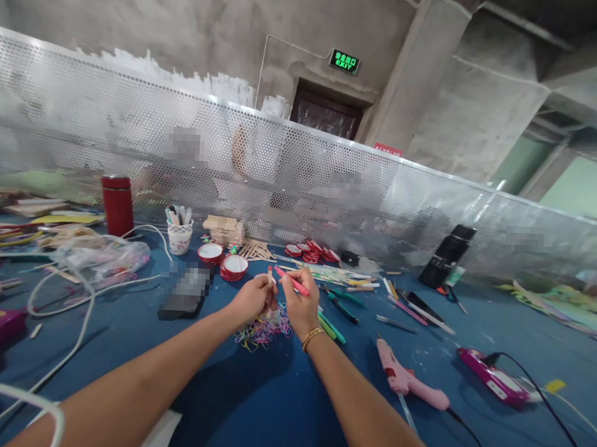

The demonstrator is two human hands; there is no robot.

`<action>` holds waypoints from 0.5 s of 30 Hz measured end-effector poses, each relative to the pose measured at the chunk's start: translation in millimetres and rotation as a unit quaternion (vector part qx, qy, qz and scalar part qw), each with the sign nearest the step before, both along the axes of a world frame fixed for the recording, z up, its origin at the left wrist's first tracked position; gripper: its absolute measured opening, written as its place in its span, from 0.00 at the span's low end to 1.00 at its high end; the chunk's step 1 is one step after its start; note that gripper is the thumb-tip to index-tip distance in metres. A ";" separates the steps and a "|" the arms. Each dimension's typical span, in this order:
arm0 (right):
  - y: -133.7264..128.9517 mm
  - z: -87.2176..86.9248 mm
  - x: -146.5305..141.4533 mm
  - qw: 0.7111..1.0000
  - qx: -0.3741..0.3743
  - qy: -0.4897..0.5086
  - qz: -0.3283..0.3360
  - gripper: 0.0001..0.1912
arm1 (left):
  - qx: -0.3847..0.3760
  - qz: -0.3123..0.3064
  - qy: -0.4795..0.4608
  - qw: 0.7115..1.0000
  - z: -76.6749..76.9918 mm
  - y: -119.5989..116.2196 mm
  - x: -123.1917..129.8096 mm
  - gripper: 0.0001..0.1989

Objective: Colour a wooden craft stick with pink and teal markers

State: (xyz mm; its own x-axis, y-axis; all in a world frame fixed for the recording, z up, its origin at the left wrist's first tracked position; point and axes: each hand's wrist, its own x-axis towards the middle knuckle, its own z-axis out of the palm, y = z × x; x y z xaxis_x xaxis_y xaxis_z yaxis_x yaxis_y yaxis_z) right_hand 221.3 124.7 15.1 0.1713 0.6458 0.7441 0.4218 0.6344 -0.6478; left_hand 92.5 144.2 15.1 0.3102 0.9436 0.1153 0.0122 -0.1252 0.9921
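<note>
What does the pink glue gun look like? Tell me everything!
The glue gun is pink and looks like plastic, with a reddish part near its middle. It lies on the blue table, right of the person's right arm. Its thin nozzle points away from the person, and its handle stretches to the right. A see-through stick pokes out of the back, and a black cord leaves the handle. No hand touches it.
</note>
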 end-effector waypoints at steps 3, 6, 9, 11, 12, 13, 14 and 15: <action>-0.3 -2.3 -1.5 1.000 -0.001 -0.018 -0.003 0.08 | -0.017 -0.003 -0.008 1.000 0.1 -1.1 0.0 0.11; 0.5 -5.5 -2.1 0.999 -0.008 -0.031 0.001 0.08 | -0.014 -0.010 -0.016 1.000 0.2 -2.3 -0.4 0.14; 0.6 -6.5 -1.9 0.999 -0.010 -0.035 0.004 0.07 | -0.008 -0.012 -0.016 1.000 -1.4 -1.6 -0.8 0.16; 0.1 -5.9 -1.9 0.999 -0.008 -0.037 0.005 0.07 | -0.010 -0.011 -0.017 1.000 -3.6 0.1 -0.8 0.16; -0.2 -5.4 -2.0 0.999 -0.007 -0.038 0.004 0.07 | -0.012 -0.009 -0.020 1.000 -4.9 1.1 -0.7 0.16; -0.4 -5.1 -2.1 0.999 -0.006 -0.040 0.004 0.07 | -0.015 -0.008 -0.023 1.000 -6.0 2.0 -0.6 0.16; -0.5 -4.8 -2.2 0.999 -0.006 -0.043 0.005 0.07 | -0.017 -0.006 -0.026 1.000 -6.9 2.7 -0.5 0.17; -0.5 -4.7 -2.3 0.999 -0.006 -0.044 0.004 0.07 | -0.019 -0.004 -0.027 0.999 -7.4 3.1 -0.4 0.17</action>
